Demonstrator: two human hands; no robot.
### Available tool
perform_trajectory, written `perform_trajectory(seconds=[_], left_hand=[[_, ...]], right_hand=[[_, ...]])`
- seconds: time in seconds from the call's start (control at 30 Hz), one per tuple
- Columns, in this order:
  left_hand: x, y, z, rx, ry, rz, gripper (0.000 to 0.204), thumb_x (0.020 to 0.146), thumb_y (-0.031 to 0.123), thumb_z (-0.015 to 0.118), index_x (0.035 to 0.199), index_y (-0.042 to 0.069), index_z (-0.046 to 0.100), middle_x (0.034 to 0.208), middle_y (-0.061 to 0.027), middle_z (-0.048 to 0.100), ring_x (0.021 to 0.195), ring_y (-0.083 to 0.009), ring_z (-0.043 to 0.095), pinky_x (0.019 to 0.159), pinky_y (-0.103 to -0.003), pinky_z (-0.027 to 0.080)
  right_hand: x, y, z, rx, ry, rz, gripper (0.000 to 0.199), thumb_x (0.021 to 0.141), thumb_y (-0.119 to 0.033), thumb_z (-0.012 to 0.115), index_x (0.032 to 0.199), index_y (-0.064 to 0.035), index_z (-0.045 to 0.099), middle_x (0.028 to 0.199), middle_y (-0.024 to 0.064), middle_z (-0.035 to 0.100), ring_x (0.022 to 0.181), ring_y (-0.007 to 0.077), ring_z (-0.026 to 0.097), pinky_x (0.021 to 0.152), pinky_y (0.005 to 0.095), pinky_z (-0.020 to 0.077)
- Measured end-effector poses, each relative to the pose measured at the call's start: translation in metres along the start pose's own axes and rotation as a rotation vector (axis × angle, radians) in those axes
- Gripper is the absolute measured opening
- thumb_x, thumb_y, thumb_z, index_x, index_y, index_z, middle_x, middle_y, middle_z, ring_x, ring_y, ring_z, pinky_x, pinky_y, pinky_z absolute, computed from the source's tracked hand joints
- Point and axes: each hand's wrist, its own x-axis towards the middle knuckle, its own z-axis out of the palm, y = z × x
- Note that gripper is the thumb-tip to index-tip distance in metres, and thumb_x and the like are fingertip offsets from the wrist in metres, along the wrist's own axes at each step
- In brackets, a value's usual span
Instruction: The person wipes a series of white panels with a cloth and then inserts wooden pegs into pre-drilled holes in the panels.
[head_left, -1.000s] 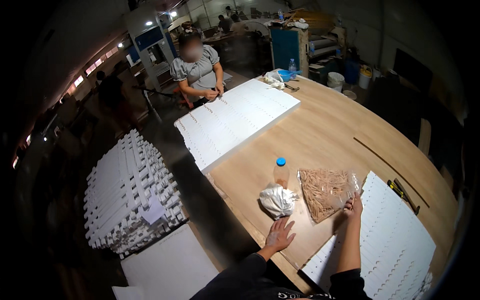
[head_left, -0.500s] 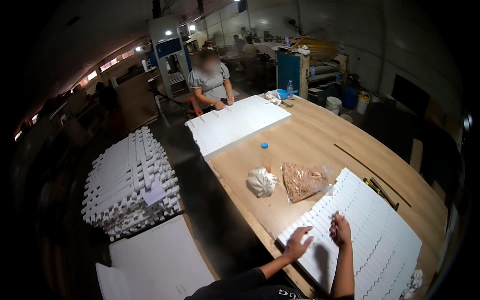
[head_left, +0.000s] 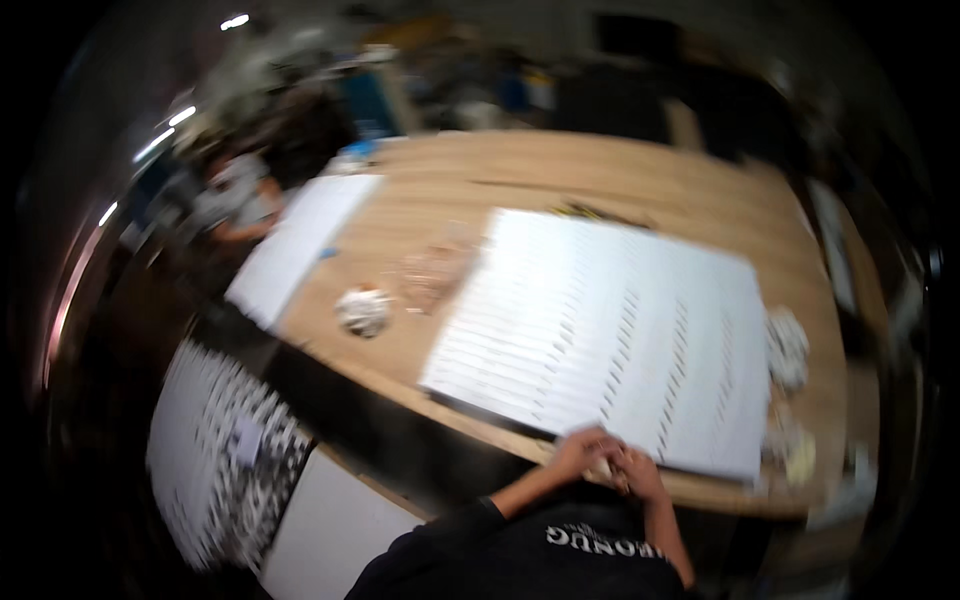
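My left hand (head_left: 583, 450) and my right hand (head_left: 638, 473) meet at the table's front edge, close to my body. Their fingers are curled in toward each other around something small and pale, too blurred to name. Just beyond them lies a broad panel of white strips (head_left: 500, 330) set side by side, with several rows of dark marks or pegs across it. Left of the panel is a clear plastic bag of thin wooden dowels (head_left: 432, 275). A white cloth bundle (head_left: 363, 311) sits beside that bag.
The wooden table (head_left: 560, 160) carries a second white panel (head_left: 305, 235) at the far left, where a co-worker (head_left: 240, 200) leans over it. Stacked white strips (head_left: 215, 450) and a white board (head_left: 330, 530) stand low on the left. A crumpled white bundle (head_left: 787, 348) lies at right.
The view has swung to the right and is blurred. My hands were apart over the white panel; now they are together at its front edge, close to my body.
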Motion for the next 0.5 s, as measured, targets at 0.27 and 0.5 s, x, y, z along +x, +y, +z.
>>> perform_trajectory(seconds=[0.27, 0.5], left_hand=[[0.044, 0.016, 0.055, 0.158, -0.317, 0.127, 0.005, 0.077, 0.009, 0.068, 0.080, 0.005, 0.068, 0.077, -0.0075, 0.063, 0.073, -0.0214, 0.061, 0.064, -0.031, 0.047], [0.086, 0.028, 0.122, -0.269, -0.248, -0.162, 0.007, 0.083, 0.007, 0.061, 0.086, 0.002, 0.065, 0.074, -0.0052, 0.062, 0.069, -0.0124, 0.057, 0.066, -0.025, 0.046]], right_hand=[[-0.057, 0.048, -0.031, 0.582, 0.151, 0.239, 0.018, 0.090, -0.025, 0.058, 0.085, -0.0080, 0.056, 0.068, -0.0036, 0.051, 0.052, 0.0026, 0.046, 0.041, 0.0165, 0.0328], [-0.087, 0.039, -0.089, 0.661, 0.453, 0.296, 0.021, 0.088, -0.027, 0.062, 0.090, -0.0067, 0.064, 0.063, -0.0048, 0.048, 0.048, 0.0032, 0.040, 0.042, 0.0184, 0.0329]])
